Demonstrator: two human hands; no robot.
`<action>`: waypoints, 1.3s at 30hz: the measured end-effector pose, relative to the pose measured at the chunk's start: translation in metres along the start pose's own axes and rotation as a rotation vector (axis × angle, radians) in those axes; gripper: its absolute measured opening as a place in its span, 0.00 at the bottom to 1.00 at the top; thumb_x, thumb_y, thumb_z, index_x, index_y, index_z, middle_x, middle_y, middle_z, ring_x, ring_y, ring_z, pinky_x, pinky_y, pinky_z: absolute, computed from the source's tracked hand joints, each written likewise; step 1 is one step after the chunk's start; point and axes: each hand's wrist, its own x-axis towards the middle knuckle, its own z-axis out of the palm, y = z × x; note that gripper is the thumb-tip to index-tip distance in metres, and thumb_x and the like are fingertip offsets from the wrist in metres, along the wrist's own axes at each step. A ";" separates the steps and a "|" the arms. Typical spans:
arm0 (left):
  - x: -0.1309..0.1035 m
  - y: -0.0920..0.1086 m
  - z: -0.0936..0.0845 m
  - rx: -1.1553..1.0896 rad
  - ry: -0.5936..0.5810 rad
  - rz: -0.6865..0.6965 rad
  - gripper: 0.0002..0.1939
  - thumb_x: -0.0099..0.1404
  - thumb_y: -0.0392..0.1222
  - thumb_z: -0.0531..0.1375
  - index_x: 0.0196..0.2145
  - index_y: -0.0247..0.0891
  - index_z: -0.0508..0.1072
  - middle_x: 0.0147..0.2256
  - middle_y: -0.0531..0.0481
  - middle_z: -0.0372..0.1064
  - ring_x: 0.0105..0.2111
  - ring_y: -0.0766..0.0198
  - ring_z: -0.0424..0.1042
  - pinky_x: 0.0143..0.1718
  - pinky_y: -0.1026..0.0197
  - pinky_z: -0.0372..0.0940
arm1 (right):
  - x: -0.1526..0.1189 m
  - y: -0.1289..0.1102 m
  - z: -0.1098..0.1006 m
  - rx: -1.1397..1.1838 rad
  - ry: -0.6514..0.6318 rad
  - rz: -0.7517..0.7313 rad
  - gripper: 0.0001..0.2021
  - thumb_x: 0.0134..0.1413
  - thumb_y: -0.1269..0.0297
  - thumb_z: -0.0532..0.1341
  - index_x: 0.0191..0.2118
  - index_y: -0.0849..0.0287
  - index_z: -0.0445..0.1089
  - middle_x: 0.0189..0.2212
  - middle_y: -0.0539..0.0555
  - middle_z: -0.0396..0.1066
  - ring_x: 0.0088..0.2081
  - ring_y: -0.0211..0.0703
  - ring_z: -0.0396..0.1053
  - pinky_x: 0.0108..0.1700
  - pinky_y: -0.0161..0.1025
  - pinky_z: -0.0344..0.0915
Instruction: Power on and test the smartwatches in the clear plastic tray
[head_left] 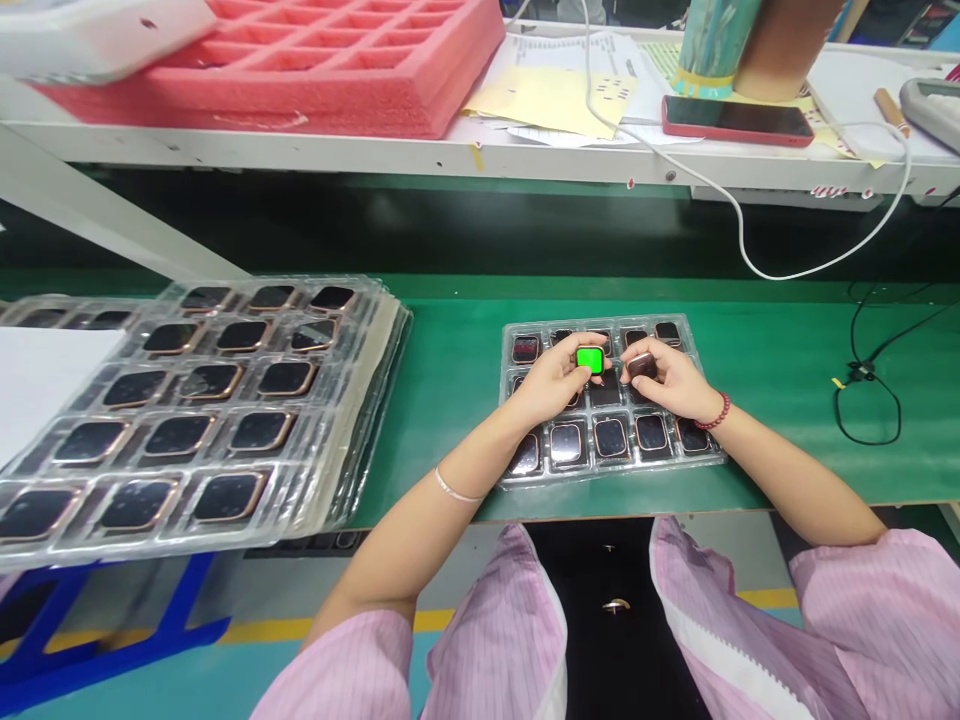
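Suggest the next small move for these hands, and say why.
Probably the right hand should tilt the dark watch toward the wearer's eyes. The left hand holds the green-lit watch with its screen plainly visible, while the other looks unlit and is partly covered by fingers. Both are above the tray, so a small turn seems enough.

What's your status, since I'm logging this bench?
Left hand: holding green-lit watch. Right hand: holding dark-faced watch. Both above clear tray. Nothing visibly blocking.
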 end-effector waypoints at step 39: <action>0.003 -0.009 -0.001 -0.014 0.076 -0.019 0.30 0.53 0.30 0.67 0.53 0.39 0.67 0.46 0.46 0.75 0.49 0.57 0.76 0.48 0.57 0.68 | 0.001 0.010 -0.005 0.159 -0.018 0.047 0.32 0.58 0.68 0.65 0.66 0.50 0.58 0.54 0.59 0.73 0.50 0.47 0.75 0.42 0.39 0.77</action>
